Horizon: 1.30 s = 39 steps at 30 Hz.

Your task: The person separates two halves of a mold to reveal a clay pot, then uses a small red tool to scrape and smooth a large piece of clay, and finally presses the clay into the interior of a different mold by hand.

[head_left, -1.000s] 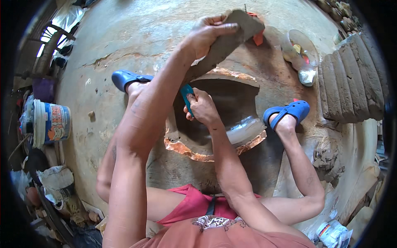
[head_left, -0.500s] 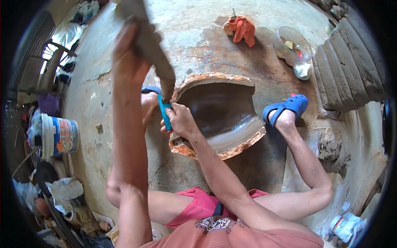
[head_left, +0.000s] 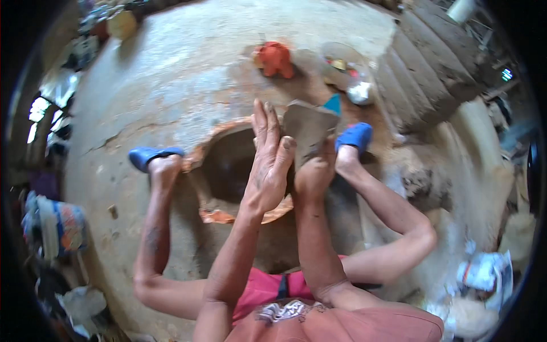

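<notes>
My left hand (head_left: 269,162) is raised in the middle with its fingers stretched out and holds nothing. Beside it, my right hand (head_left: 315,174) grips a flat, thick piece of grey wet clay (head_left: 307,126); its fingers are partly hidden. A turquoise tool (head_left: 332,104) sticks out behind the clay's upper right corner, and its lower part is hidden. Below both hands, between my feet, a large hollow form (head_left: 211,215) lies on the floor, with a rough orange rim and a smooth dark grey inside. My hands and the clay cover its right side.
An orange cloth (head_left: 277,59) lies ahead, left of a clear tub (head_left: 343,67) with small items. Thick grey clay slabs (head_left: 424,71) are stacked at the far right. A white bucket (head_left: 60,225) stands at the left. My blue clogs (head_left: 354,137) flank the hollow form.
My left hand has let go of the long clay piece, come down and opened. My right hand has moved up and right and now grips clay. The whole view has shifted.
</notes>
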{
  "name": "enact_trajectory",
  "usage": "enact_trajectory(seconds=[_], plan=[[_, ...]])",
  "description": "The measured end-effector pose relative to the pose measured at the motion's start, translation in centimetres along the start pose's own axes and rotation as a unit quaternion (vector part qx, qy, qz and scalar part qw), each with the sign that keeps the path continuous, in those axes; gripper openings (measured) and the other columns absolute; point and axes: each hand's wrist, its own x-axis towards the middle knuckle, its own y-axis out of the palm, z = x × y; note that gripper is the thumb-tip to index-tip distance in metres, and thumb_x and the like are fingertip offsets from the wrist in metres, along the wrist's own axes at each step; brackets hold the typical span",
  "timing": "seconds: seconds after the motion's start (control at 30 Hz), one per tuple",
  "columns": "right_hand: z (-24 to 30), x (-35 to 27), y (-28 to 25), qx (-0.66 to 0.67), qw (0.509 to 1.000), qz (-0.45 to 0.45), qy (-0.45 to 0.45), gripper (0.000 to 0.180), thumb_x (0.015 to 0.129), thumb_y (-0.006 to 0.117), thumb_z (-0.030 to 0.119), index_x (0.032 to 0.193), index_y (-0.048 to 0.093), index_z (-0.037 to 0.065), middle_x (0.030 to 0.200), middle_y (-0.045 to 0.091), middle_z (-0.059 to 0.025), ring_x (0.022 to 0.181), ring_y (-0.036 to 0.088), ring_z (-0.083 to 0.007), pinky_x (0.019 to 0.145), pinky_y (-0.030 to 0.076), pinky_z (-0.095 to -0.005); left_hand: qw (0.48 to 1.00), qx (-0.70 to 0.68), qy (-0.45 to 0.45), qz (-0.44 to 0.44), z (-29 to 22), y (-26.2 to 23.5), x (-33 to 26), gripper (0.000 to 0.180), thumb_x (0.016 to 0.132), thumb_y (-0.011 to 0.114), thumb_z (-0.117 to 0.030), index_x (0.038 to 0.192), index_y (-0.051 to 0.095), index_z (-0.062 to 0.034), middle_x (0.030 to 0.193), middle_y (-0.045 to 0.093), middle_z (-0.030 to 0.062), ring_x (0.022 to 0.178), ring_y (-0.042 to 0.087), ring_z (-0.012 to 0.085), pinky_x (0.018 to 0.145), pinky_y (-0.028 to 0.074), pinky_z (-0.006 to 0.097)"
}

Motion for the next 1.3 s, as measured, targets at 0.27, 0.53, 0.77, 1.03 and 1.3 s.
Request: enact_trajectory(seconds=[0.27,0.53,0.77,1.03,1.3], plan=[[33.4,3.0,-11.5,-0.595,0.529,-0.261,-0.546,0.031,0.109,0.045,0.022,0.115,0.062,-0.003,0.098,0.070,-0.0186,0.086,0.069,-0.0365,0.075,0.054,-0.0446,0.914,-0.064,-0.398,-0.029,7.6,-5.6,-12.7,0.056,0.105,0.058,-0.044,0.142,0.054,-0.0028,0.134,0.067,0.0211,0.120,0.069,0.0301,0.097,0.059,0.039],[44.7,-4.3,-42.8,-0.912,0.238,-0.303,-0.138,0.023,0.107,0.049,0.020,0.097,0.061,0.003,0.086,0.068,-0.0261,0.085,0.065,-0.0514,0.075,0.049,-0.0583,0.881,-0.201,-0.179,-0.389,14.0,-9.8,-17.4,0.049,0.112,0.040,-0.047,0.149,0.046,-0.0159,0.139,0.058,0.0114,0.124,0.060,0.0283,0.107,0.053,0.044],[37.8,0.7,-31.4,-0.789,0.484,-0.282,-0.252,0.032,0.112,0.048,0.029,0.109,0.065,0.002,0.092,0.075,-0.0185,0.092,0.074,-0.0312,0.079,0.056,-0.0438,0.936,0.057,-0.062,-0.341,11.1,-18.3,-13.2,0.065,0.111,0.044,-0.039,0.166,0.020,-0.0127,0.166,0.032,0.0103,0.146,0.041,0.0280,0.123,0.035,0.047],[16.9,-0.3,-12.7,-0.763,0.627,0.157,0.003,0.022,0.110,0.055,0.022,0.101,0.064,0.004,0.079,0.070,-0.0037,0.069,0.066,-0.0126,0.066,0.053,-0.0289,0.924,0.140,-0.200,-0.294,9.5,-26.2,0.2,0.061,0.110,0.046,-0.040,0.161,0.031,-0.0101,0.160,0.041,0.0133,0.137,0.049,0.0280,0.115,0.040,0.044],[-1.1,-6.7,0.4,-0.653,0.503,0.563,-0.062,0.005,0.090,0.062,0.008,0.091,0.058,0.006,0.080,0.068,-0.0161,0.073,0.071,-0.0369,0.061,0.056,-0.0480,0.922,-0.020,-0.238,-0.306,7.7,-29.5,-4.5,0.058,0.109,0.048,-0.041,0.156,0.041,-0.0074,0.154,0.049,0.0163,0.128,0.057,0.0280,0.108,0.045,0.041]])
